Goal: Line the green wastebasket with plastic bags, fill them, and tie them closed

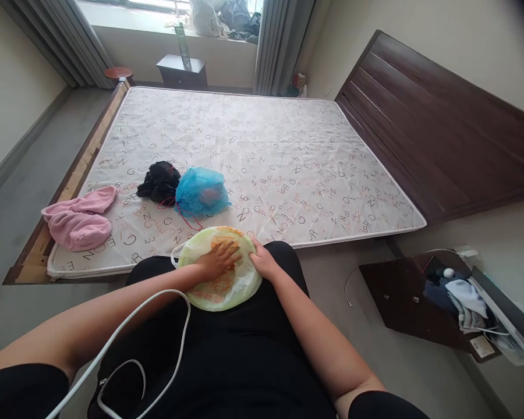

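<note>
On my lap is a round pale-green bin, seen from above, with a thin whitish plastic bag printed in orange spread over its opening. My left hand lies on the bag inside the rim, fingers spread. At the right side of the rim, my right hand grips the edge, with some fingers hidden. A white bag handle sticks out at the left. Just beyond, a blue plastic bag and a bunched black plastic bag with red ties rest on the mattress.
The letter-printed mattress fills the bed before me, with pink cloth at its near left corner. A dark headboard stands right. A cluttered nightstand is at lower right. A white cable crosses near my left arm.
</note>
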Demonstrator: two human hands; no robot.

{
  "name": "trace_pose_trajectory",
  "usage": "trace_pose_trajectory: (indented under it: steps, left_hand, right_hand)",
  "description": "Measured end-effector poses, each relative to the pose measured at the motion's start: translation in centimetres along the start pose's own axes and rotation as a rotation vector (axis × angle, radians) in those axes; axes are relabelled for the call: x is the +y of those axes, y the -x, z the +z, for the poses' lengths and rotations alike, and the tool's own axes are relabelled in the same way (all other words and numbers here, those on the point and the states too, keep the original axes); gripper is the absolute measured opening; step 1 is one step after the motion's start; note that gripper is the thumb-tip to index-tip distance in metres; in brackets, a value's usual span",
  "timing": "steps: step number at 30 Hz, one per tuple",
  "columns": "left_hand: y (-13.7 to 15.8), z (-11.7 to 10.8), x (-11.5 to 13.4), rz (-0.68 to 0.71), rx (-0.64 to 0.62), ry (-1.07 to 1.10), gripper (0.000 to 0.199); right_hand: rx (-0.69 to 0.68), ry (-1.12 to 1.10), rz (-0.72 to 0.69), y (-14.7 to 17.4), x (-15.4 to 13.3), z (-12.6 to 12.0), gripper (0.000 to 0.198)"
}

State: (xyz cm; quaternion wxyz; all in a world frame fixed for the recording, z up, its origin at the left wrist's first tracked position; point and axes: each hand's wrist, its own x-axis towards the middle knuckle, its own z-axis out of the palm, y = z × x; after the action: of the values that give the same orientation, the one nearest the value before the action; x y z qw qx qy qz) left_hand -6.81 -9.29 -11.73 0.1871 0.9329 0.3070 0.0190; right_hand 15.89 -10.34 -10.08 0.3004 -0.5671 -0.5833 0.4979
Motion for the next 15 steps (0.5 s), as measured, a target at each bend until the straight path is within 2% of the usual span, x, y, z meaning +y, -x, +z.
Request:
trace_pose_trajectory:
  steps: [3, 5, 9, 15]
  left_hand:
    - [-0.1, 1.7, -3.5, -0.139, -0.036, 0.102, 0.056]
    - [0.2, 2.8, -4.3, -0.212, -0.102, 0.133, 0.063]
    - [0.3, 5.2, -3.1, -0.411, -0.179, 0.098, 0.076]
    - [-2.0, 7.6, -0.3, -0.603, -0.341, -0.029, 0.087]
  right_hand:
    - [0.015, -0.029, -0.011, -0.2, -0.5, 0.2, 0.061]
    - [0.038, -0.02, -0.019, -0.3, -0.9, 0.7, 0.06]
    - [0.007, 0.032, -0.085, -0.3, -1.0, 1.3, 0.062]
    - [0.02, -0.041, -0.053, -0.8, 0.0, 0.8, 0.06]
